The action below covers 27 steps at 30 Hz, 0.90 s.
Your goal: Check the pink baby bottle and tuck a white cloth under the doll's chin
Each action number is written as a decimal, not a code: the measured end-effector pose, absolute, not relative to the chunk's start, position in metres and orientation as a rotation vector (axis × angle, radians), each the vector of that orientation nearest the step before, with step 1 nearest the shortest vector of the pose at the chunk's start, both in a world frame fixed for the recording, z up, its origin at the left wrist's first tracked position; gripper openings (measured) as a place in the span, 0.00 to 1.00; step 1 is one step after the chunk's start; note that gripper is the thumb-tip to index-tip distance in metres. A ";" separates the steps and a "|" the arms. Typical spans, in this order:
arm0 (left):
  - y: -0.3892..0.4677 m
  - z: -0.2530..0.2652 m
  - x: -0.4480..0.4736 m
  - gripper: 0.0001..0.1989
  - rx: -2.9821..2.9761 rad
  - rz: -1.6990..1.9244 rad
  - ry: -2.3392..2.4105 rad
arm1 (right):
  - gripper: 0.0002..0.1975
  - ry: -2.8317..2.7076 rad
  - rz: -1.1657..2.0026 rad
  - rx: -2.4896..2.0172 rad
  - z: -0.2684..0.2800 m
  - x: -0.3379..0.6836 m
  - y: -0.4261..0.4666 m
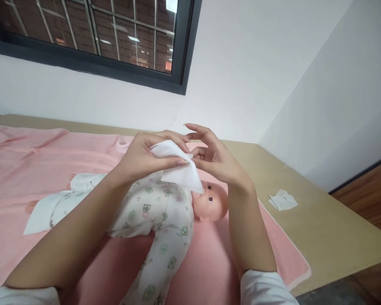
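My left hand [152, 150] grips a folded white tissue [182, 171] between thumb and fingers. At the tissue's right edge, my right hand [212, 152] has its thumb and a curled finger pinched against it, with the other fingers raised. Both hands are above the chest of a baby doll [211, 205], which lies on its back in white clothes printed with small green and pink animals. The doll's head points right, and the tissue's lower corner hangs in front of part of its face. My left forearm hides part of the doll's legs.
A pink blanket [15, 169] lies under the doll on a light wooden table [317, 224]. Behind my left hand stands a baby bottle [122, 145] with a pink collar. A crumpled white tissue [282, 200] lies at the right. White walls and a barred window [98, 34] are behind.
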<state>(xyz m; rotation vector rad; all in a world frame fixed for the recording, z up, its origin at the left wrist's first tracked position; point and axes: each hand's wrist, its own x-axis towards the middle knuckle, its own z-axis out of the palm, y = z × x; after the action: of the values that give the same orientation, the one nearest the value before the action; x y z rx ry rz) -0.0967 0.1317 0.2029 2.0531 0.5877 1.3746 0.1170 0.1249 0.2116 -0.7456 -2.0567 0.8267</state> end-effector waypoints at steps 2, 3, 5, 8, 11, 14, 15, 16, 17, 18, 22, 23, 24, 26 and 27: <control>0.131 0.204 -0.098 0.07 2.032 1.409 0.600 | 0.36 -2.033 0.827 -0.751 0.213 0.120 0.126; 0.130 0.204 -0.098 0.07 2.029 1.403 0.615 | 0.35 -2.012 0.823 -0.760 0.213 0.124 0.128; 0.130 0.204 -0.098 0.08 2.021 1.312 0.664 | 0.34 -1.954 0.815 -0.799 0.212 0.133 0.135; 0.133 0.201 -0.093 0.11 2.051 1.071 0.720 | 0.32 -1.854 0.818 -0.895 0.204 0.154 0.157; 0.139 0.192 -0.084 0.13 2.105 0.806 0.765 | 0.30 -1.725 0.853 -1.006 0.185 0.177 0.187; 0.146 0.180 -0.074 0.13 2.167 0.592 0.796 | 0.28 -1.579 0.961 -1.120 0.156 0.196 0.213; 0.147 0.176 -0.071 0.13 2.194 0.553 0.808 | 0.27 -1.548 1.029 -1.138 0.144 0.201 0.219; 0.148 0.174 -0.068 0.14 2.218 0.524 0.824 | 0.27 -1.525 1.110 -1.138 0.131 0.205 0.224; 0.148 0.171 -0.066 0.14 2.238 0.506 0.840 | 0.27 -1.501 1.197 -1.125 0.117 0.208 0.228; 0.148 0.170 -0.064 0.14 2.253 0.491 0.850 | 0.26 -1.467 1.281 -1.111 0.104 0.212 0.230; 0.148 0.165 -0.058 0.15 2.340 0.460 0.865 | 0.22 -1.277 1.474 -1.088 0.062 0.220 0.235; 0.147 0.164 -0.057 0.15 2.362 0.457 0.874 | 0.21 -1.237 1.485 -1.082 0.056 0.221 0.236; 0.147 0.163 -0.056 0.15 2.377 0.451 0.883 | 0.21 -1.210 1.487 -1.072 0.052 0.222 0.237; 0.146 0.161 -0.054 0.13 2.389 0.432 0.899 | 0.20 -1.188 1.488 -1.053 0.049 0.224 0.239; 0.146 0.160 -0.053 0.13 2.391 0.422 0.904 | 0.20 -1.186 1.489 -1.050 0.049 0.224 0.241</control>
<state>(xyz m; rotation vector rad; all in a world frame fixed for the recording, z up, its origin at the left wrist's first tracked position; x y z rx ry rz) -0.0533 0.1457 0.1599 2.3909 0.9038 0.4215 0.2239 0.2406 0.0488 -1.0497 -1.1865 1.4892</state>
